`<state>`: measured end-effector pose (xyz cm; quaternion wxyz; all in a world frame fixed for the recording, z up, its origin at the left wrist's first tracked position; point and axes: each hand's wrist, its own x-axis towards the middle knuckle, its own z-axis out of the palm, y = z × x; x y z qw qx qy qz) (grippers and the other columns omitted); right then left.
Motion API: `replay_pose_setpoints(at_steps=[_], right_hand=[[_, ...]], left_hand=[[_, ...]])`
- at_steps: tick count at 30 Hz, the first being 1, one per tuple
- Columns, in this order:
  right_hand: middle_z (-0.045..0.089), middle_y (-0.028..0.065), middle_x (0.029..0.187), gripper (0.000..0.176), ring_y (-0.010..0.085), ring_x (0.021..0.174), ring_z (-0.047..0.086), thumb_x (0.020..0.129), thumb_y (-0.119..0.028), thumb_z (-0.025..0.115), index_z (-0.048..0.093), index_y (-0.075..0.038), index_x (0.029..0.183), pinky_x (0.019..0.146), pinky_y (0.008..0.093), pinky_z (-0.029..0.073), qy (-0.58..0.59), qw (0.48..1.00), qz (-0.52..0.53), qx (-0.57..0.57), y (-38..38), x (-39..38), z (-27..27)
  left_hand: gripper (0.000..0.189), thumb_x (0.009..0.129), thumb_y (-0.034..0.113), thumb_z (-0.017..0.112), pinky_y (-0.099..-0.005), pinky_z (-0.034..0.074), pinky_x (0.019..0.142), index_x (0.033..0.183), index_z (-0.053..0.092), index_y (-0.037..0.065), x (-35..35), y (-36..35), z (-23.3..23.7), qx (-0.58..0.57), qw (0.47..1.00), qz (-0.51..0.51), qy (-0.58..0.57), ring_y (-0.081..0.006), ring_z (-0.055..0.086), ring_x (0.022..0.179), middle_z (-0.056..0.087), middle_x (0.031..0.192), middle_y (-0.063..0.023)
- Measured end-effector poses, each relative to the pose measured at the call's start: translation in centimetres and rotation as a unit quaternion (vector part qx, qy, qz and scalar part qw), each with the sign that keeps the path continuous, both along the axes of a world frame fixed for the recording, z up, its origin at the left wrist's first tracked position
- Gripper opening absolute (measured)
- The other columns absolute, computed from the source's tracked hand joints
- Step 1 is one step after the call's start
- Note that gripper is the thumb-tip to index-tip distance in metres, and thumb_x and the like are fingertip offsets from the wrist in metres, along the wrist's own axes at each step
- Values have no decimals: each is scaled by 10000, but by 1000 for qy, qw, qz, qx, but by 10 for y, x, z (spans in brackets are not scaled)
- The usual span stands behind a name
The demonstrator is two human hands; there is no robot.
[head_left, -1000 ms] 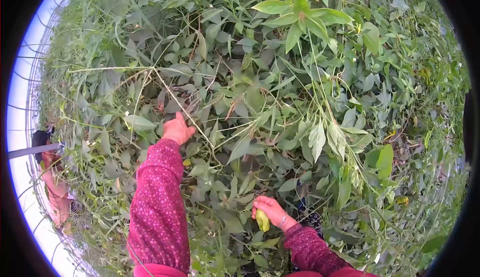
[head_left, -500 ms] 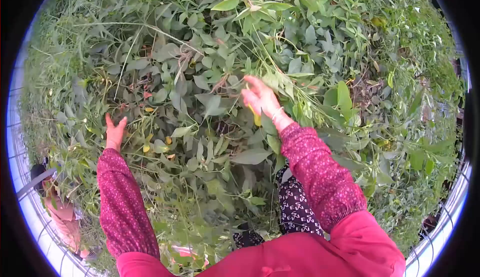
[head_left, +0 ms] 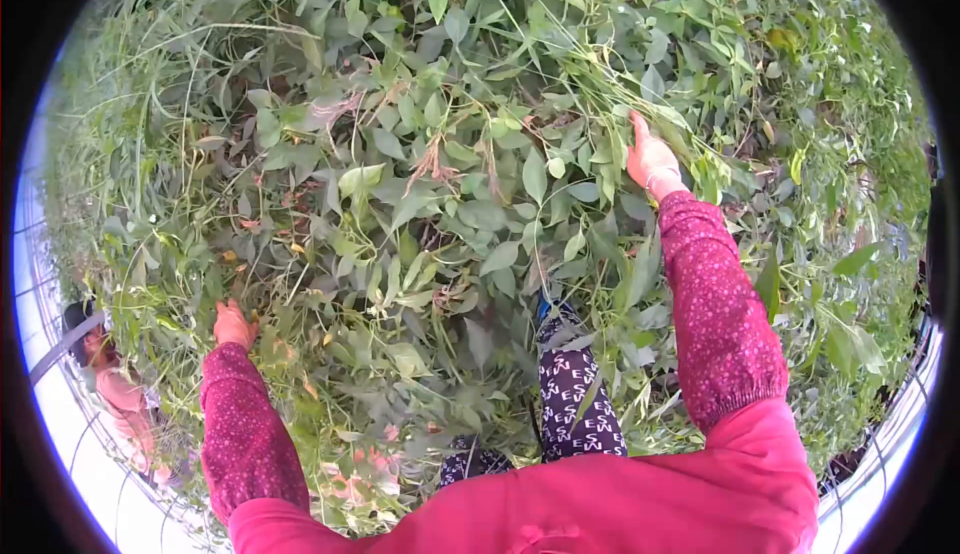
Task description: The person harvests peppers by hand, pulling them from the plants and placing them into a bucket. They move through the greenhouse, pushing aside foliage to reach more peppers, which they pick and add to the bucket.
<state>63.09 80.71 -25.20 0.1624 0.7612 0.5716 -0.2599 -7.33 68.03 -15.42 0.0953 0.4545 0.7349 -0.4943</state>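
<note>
The right hand (head_left: 650, 159) is raised at upper right, seen from the back. Its fingers point upward and lie against a bunch of thin green stems (head_left: 592, 104) that slants down through the foliage. The fingertips are lost among the leaves, so whether they close on a stem cannot be told. A thin band shows at the wrist.

The left hand (head_left: 233, 326) is low at the left and well apart from the right. It is pushed into the broad leaves (head_left: 300, 339), touching them, with its fingers buried. How far it is open, and whether it has hold of anything, cannot be told.

Both arms wear dark red patterned sleeves (head_left: 715, 324) over a plain red top.

Surroundings: dense green vine growth fills the view from edge to edge. A dark trouser leg with a white pattern (head_left: 572, 399) shows between the arms, partly covered by leaves. Another person (head_left: 115, 389) in a pale pink top is at the far lower left, beyond the growth. A wire fence (head_left: 880, 454) runs along the lower right margin.
</note>
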Motion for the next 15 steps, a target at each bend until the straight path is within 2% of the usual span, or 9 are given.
replay_pose_setpoints(at_steps=[3, 4, 6, 7, 10, 12, 15], right_hand=[[628, 187, 986, 674, 340, 885, 609, 861, -244, 481, 125, -173, 1429, 796, 445, 460, 10, 999, 43, -30, 10, 12, -2], [620, 225, 958, 651, 361, 885, 604, 815, -134, 506, 222, -147, 1401, 792, 440, 463, 27, 998, 58, -28, 12, 14, 1], [622, 219, 951, 581, 361, 883, 603, 818, -153, 514, 303, -136, 1359, 787, 443, 464, 37, 992, 96, -73, 16, 22, -2], [624, 211, 949, 527, 361, 877, 603, 819, -174, 522, 358, -123, 1317, 779, 443, 466, 52, 989, 132, -46, 14, 23, 0], [627, 198, 953, 522, 359, 889, 602, 827, -195, 495, 345, -116, 1321, 796, 445, 464, 70, 982, 142, -106, 18, 15, 25], [632, 156, 1013, 488, 332, 929, 605, 839, -216, 473, 373, -152, 1312, 826, 434, 462, 58, 980, 131, -137, 18, 12, 33], [625, 184, 1012, 521, 341, 939, 600, 838, -199, 464, 333, -133, 1338, 837, 435, 453, 69, 978, 110, -160, 24, 11, 33]], left_hand=[[751, 714, 256, 738, -372, 451, 931, 1317, 343, 43, -7, -5, 16, 9, 1000, 10, 4, -312, 464, 1186, 282, 1398, -212], [733, 719, 241, 732, -374, 452, 930, 1312, 350, 39, -5, -4, 17, 13, 1000, 15, -10, -317, 469, 1178, 284, 1397, -212], [697, 730, 210, 720, -377, 455, 926, 1301, 364, 29, 12, 5, 28, 21, 999, 22, -38, -326, 479, 1162, 287, 1394, -211], [654, 730, 202, 715, -378, 468, 911, 1272, 394, 25, 19, 7, 31, 32, 998, 5, -57, -343, 505, 1128, 293, 1386, -216], [625, 731, 192, 711, -380, 479, 895, 1255, 409, 35, 71, 31, 31, 6, 997, 46, -64, -350, 525, 1101, 288, 1391, -212], [604, 739, 160, 693, -391, 484, 889, 1255, 402, 43, 93, 40, 27, -13, 997, 48, -64, -344, 536, 1092, 204, 1434, -198], [563, 775, 124, 637, -397, 482, 893, 1273, 386, 43, 118, 45, 29, -34, 993, 91, -65, -345, 532, 1101, 191, 1442, -200]])
